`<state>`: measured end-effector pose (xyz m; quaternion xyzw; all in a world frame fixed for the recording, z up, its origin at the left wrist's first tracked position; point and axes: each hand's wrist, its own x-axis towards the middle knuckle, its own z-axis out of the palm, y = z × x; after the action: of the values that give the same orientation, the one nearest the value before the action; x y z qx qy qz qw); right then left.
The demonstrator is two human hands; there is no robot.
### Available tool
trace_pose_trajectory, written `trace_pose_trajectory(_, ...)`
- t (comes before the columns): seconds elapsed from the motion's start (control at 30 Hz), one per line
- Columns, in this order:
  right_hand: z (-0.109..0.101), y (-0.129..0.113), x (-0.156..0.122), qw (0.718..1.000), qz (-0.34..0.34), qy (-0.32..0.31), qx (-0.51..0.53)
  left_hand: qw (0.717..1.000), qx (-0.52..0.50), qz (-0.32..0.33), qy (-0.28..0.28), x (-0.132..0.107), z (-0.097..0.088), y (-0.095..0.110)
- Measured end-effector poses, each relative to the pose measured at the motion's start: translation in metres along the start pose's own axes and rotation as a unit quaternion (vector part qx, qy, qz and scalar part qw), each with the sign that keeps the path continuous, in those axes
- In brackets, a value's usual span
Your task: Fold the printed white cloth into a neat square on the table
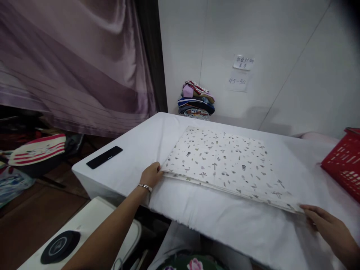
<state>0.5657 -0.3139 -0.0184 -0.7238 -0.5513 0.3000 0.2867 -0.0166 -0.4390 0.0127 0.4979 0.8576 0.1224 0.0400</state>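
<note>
While left grip (pixel 152 175) and right grip (pixel 327 224) pinch near corners, white printed rectangular cloth (pixel 222 162) lies layered, not yet released.

In your view, a pale wall (pixel 284 48) runs from twelve to two o'clock, a purple curtain (pixel 84 67) hangs at ten, brown floor (pixel 42 210) shows at eight, a white-covered table (pixel 140 146) at centre.

Printed cloth (pixel 219 161): is looking matt, smth
Curtain (pixel 92 63): satiny fabr., is shining
Basket (pixel 343 161): is looking plast.
Bracelet (pixel 145 186): mtl, is gleaming
</note>
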Motion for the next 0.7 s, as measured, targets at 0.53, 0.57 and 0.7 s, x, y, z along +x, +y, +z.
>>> trace_pose_trajectory(0.53, 0.009, 0.001, -0.003, 0.995, 0.074, -0.063, -0.001, 0.995, -0.051, 0.084, 0.027, -0.006, 0.007, -0.009)
trace_pose_trajectory(0.57, 0.009, 0.0, -0.004, 0.995, 0.075, -0.062, 0.002, 0.99, -0.059, 0.121, 0.04, -0.007, 0.007, -0.011)
trace_pose_trajectory(0.7, 0.009, -0.004, -0.007, 0.996, 0.071, -0.052, 0.023, 0.961, -0.051, 0.262, 0.071, -0.009, 0.01, -0.017)
